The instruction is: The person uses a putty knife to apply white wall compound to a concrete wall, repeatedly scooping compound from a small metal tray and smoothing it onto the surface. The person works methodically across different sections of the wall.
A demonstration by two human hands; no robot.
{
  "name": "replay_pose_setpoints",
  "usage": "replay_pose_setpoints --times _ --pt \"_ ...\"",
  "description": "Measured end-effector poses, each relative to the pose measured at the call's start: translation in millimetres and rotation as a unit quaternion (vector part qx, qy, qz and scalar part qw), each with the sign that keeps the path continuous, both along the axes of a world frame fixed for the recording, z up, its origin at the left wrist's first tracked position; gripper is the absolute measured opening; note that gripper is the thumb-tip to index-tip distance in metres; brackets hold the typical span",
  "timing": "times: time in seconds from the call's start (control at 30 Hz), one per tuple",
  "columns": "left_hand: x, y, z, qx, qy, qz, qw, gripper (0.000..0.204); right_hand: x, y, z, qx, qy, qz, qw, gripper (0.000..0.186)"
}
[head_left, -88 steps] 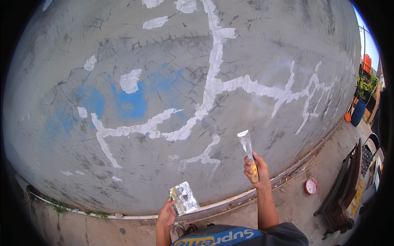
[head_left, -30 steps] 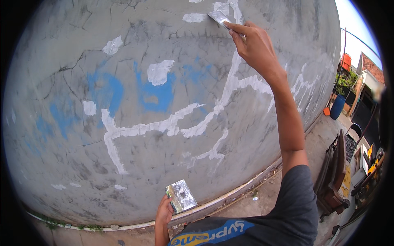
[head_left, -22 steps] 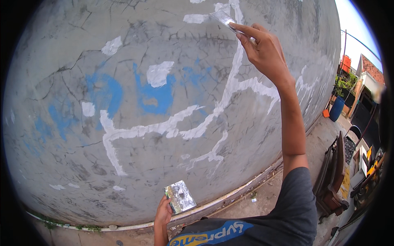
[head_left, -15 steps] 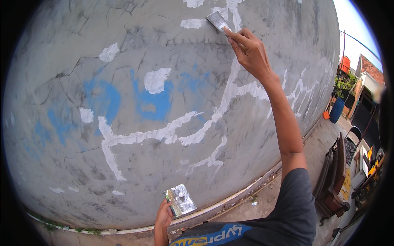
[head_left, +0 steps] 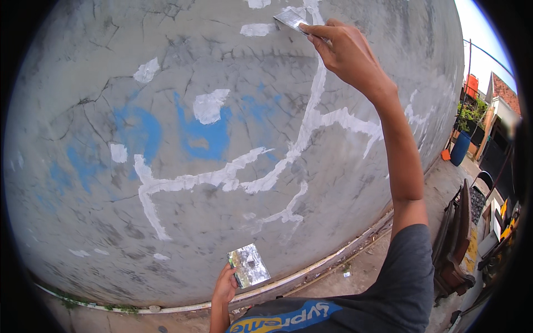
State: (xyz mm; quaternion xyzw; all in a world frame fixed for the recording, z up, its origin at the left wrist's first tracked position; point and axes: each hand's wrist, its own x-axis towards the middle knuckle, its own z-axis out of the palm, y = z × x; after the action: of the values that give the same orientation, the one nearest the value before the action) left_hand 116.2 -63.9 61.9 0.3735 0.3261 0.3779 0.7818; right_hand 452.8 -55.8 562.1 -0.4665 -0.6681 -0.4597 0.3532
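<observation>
A putty knife (head_left: 290, 20) with a flat metal blade is pinched in my right hand (head_left: 348, 54), arm raised high. Its blade lies against the grey cracked wall (head_left: 183, 61), beside a white filler patch (head_left: 258, 30) and the top of a long white filler streak (head_left: 315, 91). Low down, my left hand (head_left: 225, 284) grips the edge of a shiny square metal plate (head_left: 250, 266), smeared in places, held out in front of the wall's foot. Faded blue paint (head_left: 208, 136) shows on the wall between more white patches and branching streaks.
A pale pipe or ledge (head_left: 266, 289) runs along the wall's foot. On the right stand a brown wooden bench or chair frame (head_left: 456, 244), stacked odds and ends (head_left: 497, 227), a blue barrel (head_left: 460, 149) and green plants (head_left: 472, 114). Concrete ground (head_left: 361, 266) lies beside the wall.
My right hand has turned, tilting the putty knife flatter and shifting its blade slightly left and up. The right forearm has swung to the right. My left hand and the plate have barely moved.
</observation>
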Motion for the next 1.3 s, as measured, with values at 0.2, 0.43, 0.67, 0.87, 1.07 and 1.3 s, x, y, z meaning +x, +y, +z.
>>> replay_pose_setpoints --times 0.2,0.43,0.67,0.87,1.07,1.3 --pt "-3 -2 3 -0.024 -0.032 0.027 0.999 0.042 8 -2 -30 -0.03 0.005 -0.035 0.999 0.026" --pt "0 4 12 -0.009 -0.014 -0.003 1.0 0.041 1 -9 -1 0.002 0.013 0.012 1.0 0.026" --pt "4 11 -1 -0.028 -0.049 -0.001 0.998 0.039 -12 -2 -47 -0.037 0.043 -0.034 0.998 0.026" --pt "-1 16 -6 -0.016 -0.027 -0.032 0.999 0.041 -30 -12 -29 0.0 0.065 0.005 0.998 0.026" --pt "0 18 -5 -0.034 -0.035 -0.021 0.999 0.042 -38 3 -43 -0.016 0.073 -0.048 0.996 0.026" --pt "1 15 12 -0.049 -0.031 -0.033 0.998 0.044 -17 -3 -20 0.022 0.072 -0.004 0.997 0.027"
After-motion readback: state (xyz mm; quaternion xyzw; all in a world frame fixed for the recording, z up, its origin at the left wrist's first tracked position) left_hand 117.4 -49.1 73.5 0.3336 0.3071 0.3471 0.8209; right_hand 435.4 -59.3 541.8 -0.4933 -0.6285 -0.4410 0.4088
